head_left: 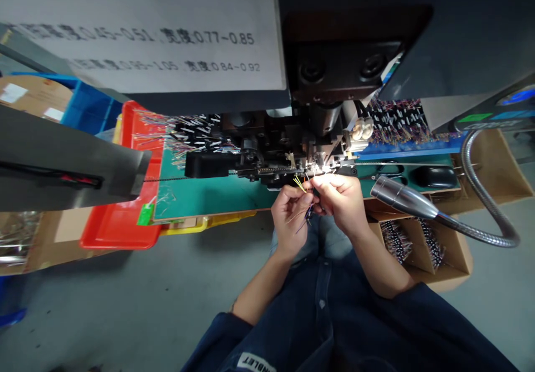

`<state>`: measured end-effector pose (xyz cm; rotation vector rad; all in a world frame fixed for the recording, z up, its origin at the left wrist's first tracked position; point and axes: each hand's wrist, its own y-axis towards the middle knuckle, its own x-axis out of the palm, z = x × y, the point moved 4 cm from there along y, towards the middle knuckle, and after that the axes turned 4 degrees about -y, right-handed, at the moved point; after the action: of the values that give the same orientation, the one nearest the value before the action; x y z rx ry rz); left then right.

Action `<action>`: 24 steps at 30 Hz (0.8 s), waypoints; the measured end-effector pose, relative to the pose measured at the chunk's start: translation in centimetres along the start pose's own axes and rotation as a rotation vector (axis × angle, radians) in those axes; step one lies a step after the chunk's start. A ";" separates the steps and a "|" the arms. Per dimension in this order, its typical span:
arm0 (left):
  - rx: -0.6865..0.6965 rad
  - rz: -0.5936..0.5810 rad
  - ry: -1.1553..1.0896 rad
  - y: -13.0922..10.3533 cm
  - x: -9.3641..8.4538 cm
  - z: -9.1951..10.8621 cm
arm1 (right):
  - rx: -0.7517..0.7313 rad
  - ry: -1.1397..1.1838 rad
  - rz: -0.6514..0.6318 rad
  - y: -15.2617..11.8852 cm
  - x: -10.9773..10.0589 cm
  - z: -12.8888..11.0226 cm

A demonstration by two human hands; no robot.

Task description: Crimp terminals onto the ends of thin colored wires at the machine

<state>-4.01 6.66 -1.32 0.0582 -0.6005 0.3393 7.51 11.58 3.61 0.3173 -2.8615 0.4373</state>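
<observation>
Both hands are close together at the front of a crimping machine [288, 157], under its bright work light. My left hand [291, 216] is closed around a small bundle of thin wires [299, 183]; yellow ends stick up and dark and purple ends hang below the fingers. My right hand [340, 199] is pinched at the machine's lit crimping head, with a thin wire between thumb and fingers. Its fingertips partly hide the wire's end. A metal terminal strip [184, 178] runs sideways into the machine from the left.
A gooseneck lamp [403, 196] arches in from the right. Wire bundles [395, 121] lie behind the machine on both sides. A red tray [121, 230] stands left of the green mat [213, 196]. A divided cardboard box [451, 249] holds more wires at lower right.
</observation>
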 end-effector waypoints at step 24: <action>-0.045 -0.009 -0.050 0.2 0.2 0.7 | -0.025 -0.051 0.014 -0.3 0.1 -1.1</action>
<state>-4.31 6.79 -0.65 0.0261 -0.6570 0.3162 7.65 11.64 4.71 0.3092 -2.9182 0.4016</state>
